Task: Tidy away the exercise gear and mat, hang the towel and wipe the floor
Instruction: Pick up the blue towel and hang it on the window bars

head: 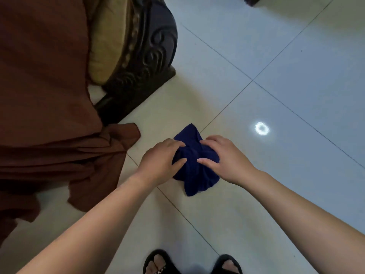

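A crumpled dark blue cloth (194, 171) lies on the pale tiled floor (276, 95) in front of me. My left hand (160, 161) grips the cloth's left side, fingers curled over a bunched fold. My right hand (225, 157) grips its right side, fingers and thumb curled into the fabric. Both hands press the cloth down against the tiles. No exercise gear or mat is in view.
A brown fabric cover (49, 115) hangs from the furniture at left and trails onto the floor. A carved dark wooden sofa arm (150, 62) with a tan cushion (106, 42) stands behind it. My feet in black sandals (158, 264) are at the bottom edge. A ceiling light reflects on the tiles (261, 128).
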Tool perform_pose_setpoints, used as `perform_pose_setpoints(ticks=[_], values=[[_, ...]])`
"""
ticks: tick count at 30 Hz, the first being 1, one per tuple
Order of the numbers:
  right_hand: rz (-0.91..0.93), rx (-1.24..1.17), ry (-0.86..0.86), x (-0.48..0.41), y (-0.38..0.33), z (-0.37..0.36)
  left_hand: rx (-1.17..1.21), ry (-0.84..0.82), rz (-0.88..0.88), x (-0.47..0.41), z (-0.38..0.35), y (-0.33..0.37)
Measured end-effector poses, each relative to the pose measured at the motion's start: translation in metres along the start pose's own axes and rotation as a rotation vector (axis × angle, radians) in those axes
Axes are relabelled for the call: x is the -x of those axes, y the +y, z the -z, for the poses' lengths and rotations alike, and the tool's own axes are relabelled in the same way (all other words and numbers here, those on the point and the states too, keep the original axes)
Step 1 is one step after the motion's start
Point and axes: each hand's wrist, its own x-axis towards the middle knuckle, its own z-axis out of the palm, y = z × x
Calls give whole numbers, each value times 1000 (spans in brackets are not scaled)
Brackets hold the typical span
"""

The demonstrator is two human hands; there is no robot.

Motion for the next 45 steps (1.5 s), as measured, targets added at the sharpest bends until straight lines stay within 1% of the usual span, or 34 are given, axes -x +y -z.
perform_pose_setpoints(ticks=[3,6,11,14,16,21,23,25,28,32,36,40,45], values=[[3,15,-12,-21,36,-34,-20,-46,-2,-23,-36,-23],[-8,4,6,-39,60,-64,-22,-40,-2,-35,-64,-44],[26,-100,54,-54,61,-103,51,-15,58,-30,-81,-77],[41,-97,59,-59,56,-117,93,21,126,-24,-84,-88],[51,-53,43,-62,55,-126,113,26,153,-23,-86,-91],[61,135,-18,-66,59,-142,146,22,157,-25,-90,-95],[64,190,-8,-66,59,-145,155,20,161,-24,-91,-96],[58,157,25,-66,60,-145,157,11,167,-21,-93,-98],[79,24,76,-63,63,-141,160,1,177,-18,-94,-98],[81,-133,101,-54,63,-120,147,-6,155,-14,-81,-90],[17,-244,184,-25,34,-73,155,10,131,1,-38,-57],[-21,-326,246,25,-23,3,128,60,70,42,39,4],[-63,-382,276,110,-121,133,78,70,45,112,178,102]])
